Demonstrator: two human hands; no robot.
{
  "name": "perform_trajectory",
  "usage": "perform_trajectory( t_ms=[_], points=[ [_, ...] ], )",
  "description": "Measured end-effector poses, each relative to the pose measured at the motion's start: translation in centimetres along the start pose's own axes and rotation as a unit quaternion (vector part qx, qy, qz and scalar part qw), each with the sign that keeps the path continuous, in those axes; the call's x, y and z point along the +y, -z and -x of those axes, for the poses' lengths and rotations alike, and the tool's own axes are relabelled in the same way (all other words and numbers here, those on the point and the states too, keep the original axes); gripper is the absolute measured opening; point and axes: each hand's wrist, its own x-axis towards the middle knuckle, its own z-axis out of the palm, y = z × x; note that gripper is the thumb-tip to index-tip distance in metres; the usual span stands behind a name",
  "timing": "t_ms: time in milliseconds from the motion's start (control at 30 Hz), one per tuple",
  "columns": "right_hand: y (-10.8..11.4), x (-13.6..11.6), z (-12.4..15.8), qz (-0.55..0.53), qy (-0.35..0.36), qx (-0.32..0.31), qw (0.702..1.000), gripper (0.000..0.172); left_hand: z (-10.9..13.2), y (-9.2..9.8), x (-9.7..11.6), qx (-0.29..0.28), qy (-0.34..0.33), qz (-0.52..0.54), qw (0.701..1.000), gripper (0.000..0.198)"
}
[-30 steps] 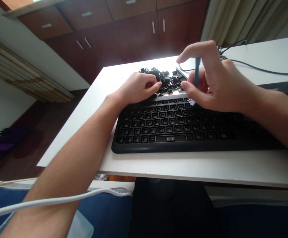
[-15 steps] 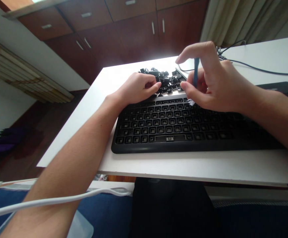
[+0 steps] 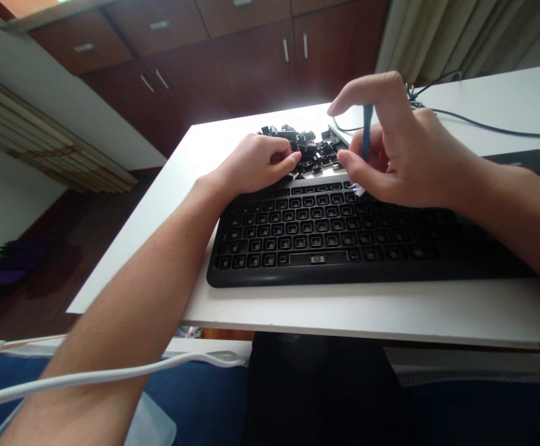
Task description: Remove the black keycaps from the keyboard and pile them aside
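A black keyboard (image 3: 325, 241) with its keycaps off lies on the white desk (image 3: 186, 161). Behind its top edge sits a pile of loose black keycaps (image 3: 314, 152). My left hand (image 3: 255, 164) rests curled at the keyboard's upper left edge, fingertips pinched beside the pile; what it holds is hidden. My right hand (image 3: 395, 152) grips a thin blue pry tool (image 3: 367, 133) upright, its tip down at the keyboard's top row.
Dark cables (image 3: 478, 124) run across the desk at the back right. Brown cabinets (image 3: 251, 56) stand behind the desk, a curtain (image 3: 437, 31) to the right. A white cable (image 3: 111, 375) crosses my lap, above a blue seat.
Almost nothing moved; the view shifted slightly and both hands stay in the same places at the keyboard's top edge.
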Motion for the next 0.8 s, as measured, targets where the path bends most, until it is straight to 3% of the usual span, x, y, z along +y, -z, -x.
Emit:
perform_trajectory(
  t_ms=[800],
  points=[
    [0.07, -0.07, -0.07, 0.007, 0.002, -0.004, 1.000, 0.054, 0.00, 0.04, 0.10, 0.000, 0.004, 0.003, 1.000, 0.036]
  ],
)
